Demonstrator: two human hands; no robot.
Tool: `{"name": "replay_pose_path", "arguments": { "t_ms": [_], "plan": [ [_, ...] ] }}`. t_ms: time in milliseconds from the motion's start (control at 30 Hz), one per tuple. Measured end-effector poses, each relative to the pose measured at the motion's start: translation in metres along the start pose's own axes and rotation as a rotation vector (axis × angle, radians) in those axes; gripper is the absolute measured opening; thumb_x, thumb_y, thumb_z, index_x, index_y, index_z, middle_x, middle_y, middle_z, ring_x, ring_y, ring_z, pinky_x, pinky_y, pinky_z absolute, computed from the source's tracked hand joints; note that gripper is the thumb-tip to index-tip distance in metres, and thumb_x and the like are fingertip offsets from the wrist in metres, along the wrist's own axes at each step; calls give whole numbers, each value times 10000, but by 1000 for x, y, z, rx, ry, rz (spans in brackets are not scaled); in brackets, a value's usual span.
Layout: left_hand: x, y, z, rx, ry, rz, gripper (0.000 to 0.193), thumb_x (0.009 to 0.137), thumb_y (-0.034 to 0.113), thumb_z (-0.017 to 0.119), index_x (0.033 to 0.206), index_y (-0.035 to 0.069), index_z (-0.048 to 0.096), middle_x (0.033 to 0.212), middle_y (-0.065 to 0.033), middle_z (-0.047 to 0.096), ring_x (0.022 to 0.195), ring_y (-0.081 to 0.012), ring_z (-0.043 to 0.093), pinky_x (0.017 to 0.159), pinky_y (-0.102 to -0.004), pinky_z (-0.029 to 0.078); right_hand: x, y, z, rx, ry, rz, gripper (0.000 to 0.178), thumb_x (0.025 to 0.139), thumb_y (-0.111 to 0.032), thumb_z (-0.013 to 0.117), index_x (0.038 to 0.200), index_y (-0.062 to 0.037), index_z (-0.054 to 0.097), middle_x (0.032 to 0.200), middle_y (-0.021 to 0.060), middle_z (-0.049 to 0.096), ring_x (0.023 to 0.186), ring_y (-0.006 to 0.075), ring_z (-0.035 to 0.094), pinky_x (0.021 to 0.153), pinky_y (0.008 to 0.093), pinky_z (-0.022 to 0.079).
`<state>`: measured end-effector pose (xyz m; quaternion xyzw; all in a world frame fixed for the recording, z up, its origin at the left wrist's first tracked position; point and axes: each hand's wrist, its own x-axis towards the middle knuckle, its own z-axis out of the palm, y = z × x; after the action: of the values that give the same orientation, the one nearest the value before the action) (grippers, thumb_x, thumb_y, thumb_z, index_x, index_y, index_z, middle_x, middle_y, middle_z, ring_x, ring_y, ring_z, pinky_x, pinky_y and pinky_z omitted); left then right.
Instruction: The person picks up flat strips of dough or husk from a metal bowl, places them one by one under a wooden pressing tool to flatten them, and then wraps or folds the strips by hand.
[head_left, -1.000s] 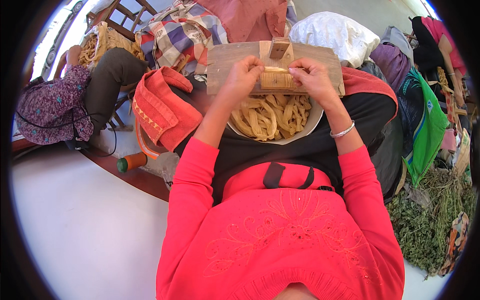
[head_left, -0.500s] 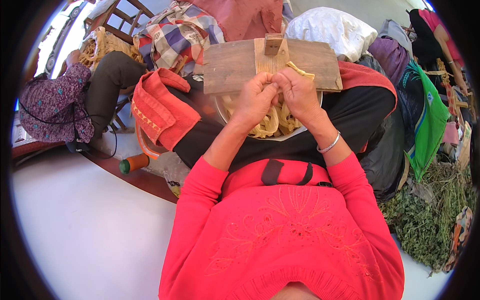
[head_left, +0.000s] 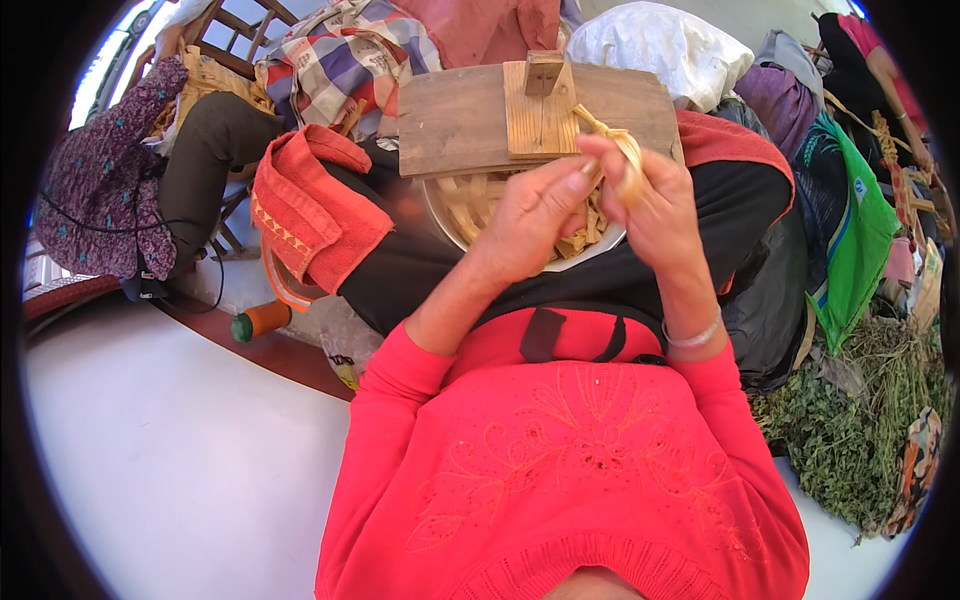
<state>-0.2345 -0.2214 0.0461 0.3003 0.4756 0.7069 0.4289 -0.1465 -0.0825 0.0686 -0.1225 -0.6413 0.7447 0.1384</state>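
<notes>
A pale yellow strip (head_left: pixel 603 126) of dried husk or plant fibre, folded and partly blurred, sticks up from my right hand (head_left: pixel 658 205), whose fingers are closed around it. Beside it, my left hand (head_left: pixel 535 215) is closed in a pinch, thumb tip near the strip's lower part; whether an end runs into that pinch is hard to see. Both hands are over a pale bowl (head_left: pixel 434 208) in my lap that holds more yellowish strips (head_left: pixel 468 200). Just beyond lies a wooden board (head_left: pixel 450 115) with an upright block (head_left: pixel 543 76) on its lighter centre piece.
Red towels (head_left: pixel 325 215) drape over my knees. At left are an orange-brown spool (head_left: pixel 262 321) and a seated person (head_left: pixel 105 200). A white sack (head_left: pixel 655 55) stands behind the board. Towards the right lie a green bag (head_left: pixel 862 235) and dried plants (head_left: pixel 840 430); another person's arm (head_left: pixel 895 90) shows there.
My hands have moved slightly apart, the right one shifting right and turning. The strip now stands up as a folded loop above my right fingers. The bowl is less covered.
</notes>
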Motion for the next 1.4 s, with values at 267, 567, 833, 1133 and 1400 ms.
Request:
{"name": "replay_pose_path", "arguments": {
  "t_ms": [267,567,833,1133,1400],
  "plan": [
    [12,-56,-11,-288,116,-254,194,926,130,575,1098,42,564,669,57,457,552,-20,387,466,-168,289,12,61,-9,-974,271,-416,208,854,-185,622,1048,-177,695,663,80,616,573,276,615,490,356,456],
    [6,-60,-10,1318,215,439,196,817,34,572,1011,50,595,779,-127,576,710,-320,600,584,-373,480,3,111,-43,-277,-33,262,257,932,-299,575,908,-68,684,796,59,668,724,154,619,618,289,458],
    [11,-40,-1,877,197,314,367,811,130,649,1150,29,552,952,-183,601,889,-400,592,778,-404,474,7,85,-30,597,-117,383,161,907,-111,590,998,5,654,1057,41,626,928,126,600,856,280,472],
    [46,-62,-16,688,324,40,270,930,231,484,833,-1,581,653,-126,568,577,-246,544,571,-359,445,17,63,-18,-604,249,-438,91,762,35,621,846,45,654,1144,142,562,998,264,558,847,302,448],
    [-20,-57,-5,35,236,-204,318,994,291,454,911,15,589,626,31,443,528,-40,374,462,-195,275,30,74,-25,-57,335,-228,97,845,-33,620,903,33,661,1170,77,552,1003,127,535,864,245,425]
  ]
}}
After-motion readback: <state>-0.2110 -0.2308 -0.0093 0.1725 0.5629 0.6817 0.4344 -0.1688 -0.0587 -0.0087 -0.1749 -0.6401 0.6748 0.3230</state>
